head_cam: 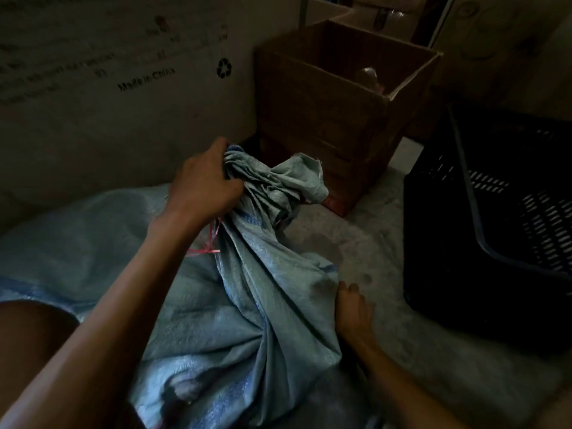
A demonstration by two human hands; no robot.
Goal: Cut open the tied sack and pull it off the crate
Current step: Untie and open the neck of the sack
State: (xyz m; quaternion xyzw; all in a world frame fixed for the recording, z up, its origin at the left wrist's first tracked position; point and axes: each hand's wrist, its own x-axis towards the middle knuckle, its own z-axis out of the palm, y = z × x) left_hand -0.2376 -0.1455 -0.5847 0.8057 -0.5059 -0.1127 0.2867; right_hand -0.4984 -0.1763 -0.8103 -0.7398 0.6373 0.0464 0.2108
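Note:
A pale blue woven sack [263,305] lies bulging across the floor in front of me, its neck gathered and twisted toward the far side. My left hand [202,184] is shut on the bunched neck of the sack, just above a pink plastic tie [207,247] that hangs loose at my wrist. My right hand [353,308] rests against the sack's right side low down, fingers curled on the fabric. What the sack covers is hidden. No cutting tool is in view.
A black plastic crate [483,243] stands on the floor at the right. An open brown cardboard box [325,119] sits behind the sack's neck. A large printed carton [108,88] forms a wall at the left. Another pale sack [77,236] bulges at the left.

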